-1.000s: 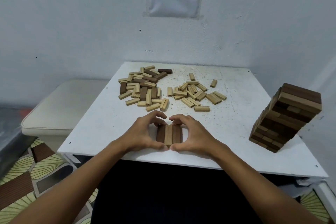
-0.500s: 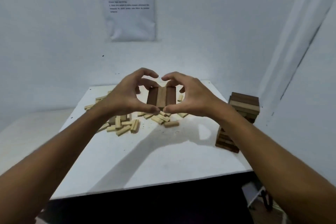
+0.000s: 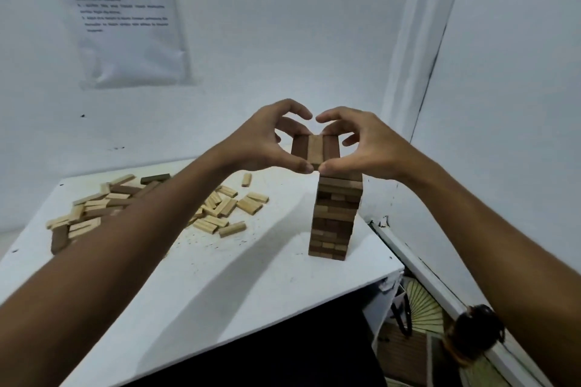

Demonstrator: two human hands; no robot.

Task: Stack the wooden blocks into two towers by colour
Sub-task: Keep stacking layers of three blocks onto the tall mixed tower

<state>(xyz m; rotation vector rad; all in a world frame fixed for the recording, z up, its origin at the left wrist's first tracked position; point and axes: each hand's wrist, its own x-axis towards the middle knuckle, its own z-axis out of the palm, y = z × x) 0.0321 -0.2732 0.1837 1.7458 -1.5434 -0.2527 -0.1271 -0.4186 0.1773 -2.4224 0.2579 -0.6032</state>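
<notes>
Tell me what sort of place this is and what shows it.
Probably a plain indoor room corner set up for a recorded task, not a workshop: a small white table pushed against bare white walls, a printed sheet taped up, and loose wooden blocks beside a block tower.

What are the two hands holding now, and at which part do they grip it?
A row of three wooden blocks, dark-light-dark. The left hand and right hand pinch its outer sides and ends, above the tower.
</notes>
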